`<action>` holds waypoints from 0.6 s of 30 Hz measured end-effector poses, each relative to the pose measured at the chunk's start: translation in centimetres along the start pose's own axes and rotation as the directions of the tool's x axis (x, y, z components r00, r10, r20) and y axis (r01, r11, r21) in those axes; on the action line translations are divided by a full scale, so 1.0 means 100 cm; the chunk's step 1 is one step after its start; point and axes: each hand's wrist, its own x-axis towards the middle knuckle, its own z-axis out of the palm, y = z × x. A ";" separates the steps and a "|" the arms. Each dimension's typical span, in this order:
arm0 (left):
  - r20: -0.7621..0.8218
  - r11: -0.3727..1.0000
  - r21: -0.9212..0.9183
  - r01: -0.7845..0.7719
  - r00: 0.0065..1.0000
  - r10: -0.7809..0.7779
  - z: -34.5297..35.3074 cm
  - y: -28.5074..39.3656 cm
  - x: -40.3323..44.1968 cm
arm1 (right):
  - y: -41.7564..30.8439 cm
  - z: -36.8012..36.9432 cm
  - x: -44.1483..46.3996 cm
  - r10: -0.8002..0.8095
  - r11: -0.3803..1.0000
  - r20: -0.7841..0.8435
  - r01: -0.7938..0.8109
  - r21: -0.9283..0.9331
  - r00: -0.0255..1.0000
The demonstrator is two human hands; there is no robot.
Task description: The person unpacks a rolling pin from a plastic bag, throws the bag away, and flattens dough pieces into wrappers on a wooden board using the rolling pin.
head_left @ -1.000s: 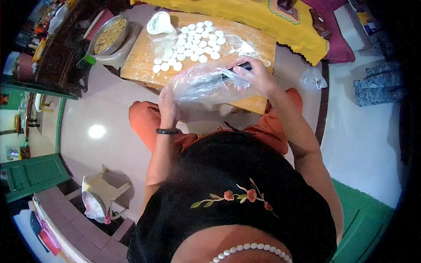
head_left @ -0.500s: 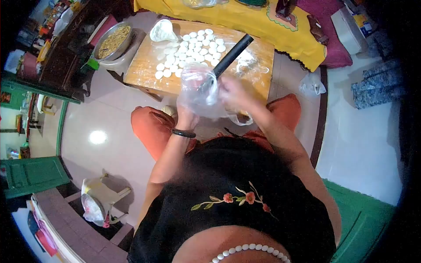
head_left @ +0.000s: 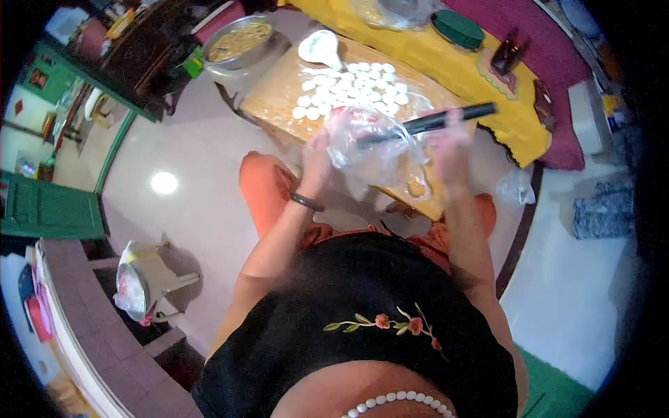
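A clear plastic bag [head_left: 371,150] hangs over the near edge of the wooden board [head_left: 275,94]. My left hand [head_left: 317,159] grips the bag's left side. A black rod [head_left: 481,111] slants up to the right, its lower end inside the bag. My right hand [head_left: 453,143], blurred by motion, is closed around the rod outside the bag's mouth. Behind the bag, several white dough pieces [head_left: 362,82] lie on the floured board, with a larger pale dough lump [head_left: 319,49] at their far left.
A metal bowl of filling [head_left: 240,43] stands left of the board. Beyond it runs a yellow cloth [head_left: 418,52] with a green round object [head_left: 457,29]. A small stool [head_left: 160,275] with a bowl is at lower left. A white bag [head_left: 516,187] lies on the floor at right.
The view has turned, shifting the board rightward. The rod, inside the bag a second ago, now sticks out to the right, with my right hand moved onto it. My left hand still holds the bag.
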 end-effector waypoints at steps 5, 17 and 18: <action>-0.232 0.943 -0.075 -0.324 0.925 0.299 -0.024 0.117 0.022 | 0.009 -0.075 0.061 0.185 0.822 -0.259 -0.005 0.569 0.948; -0.288 0.868 0.080 -0.490 0.822 0.491 -0.145 0.148 0.190 | 0.128 -0.083 0.057 0.339 0.807 -0.060 -0.258 0.531 0.939; -0.278 0.868 0.101 -0.487 0.824 0.494 -0.140 0.149 0.199 | 0.135 -0.081 0.060 0.376 0.800 -0.086 -0.277 0.533 0.923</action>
